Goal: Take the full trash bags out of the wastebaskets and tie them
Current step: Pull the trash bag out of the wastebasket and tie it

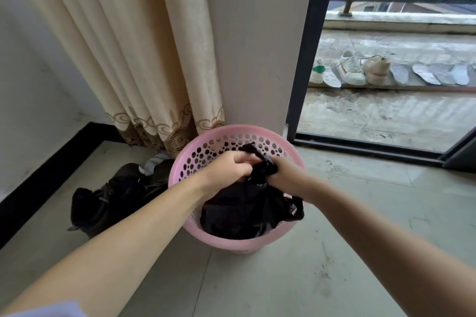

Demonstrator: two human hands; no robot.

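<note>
A pink perforated wastebasket (206,148) stands on the tiled floor in front of a wall corner. Inside it sits a black trash bag (239,211), its body filling the lower half of the basket. My left hand (233,167) and my right hand (286,174) meet over the basket, each closed on a gathered end of the bag's top. The black plastic is bunched and twisted between the two hands, and one end sticks up behind them. A loop of the bag hangs over the basket's right rim.
A black bag or bundle of dark items (113,203) lies on the floor left of the basket. A beige curtain (134,54) hangs behind. An open sliding door (306,59) leads to a balcony with shoes (353,69) and insoles.
</note>
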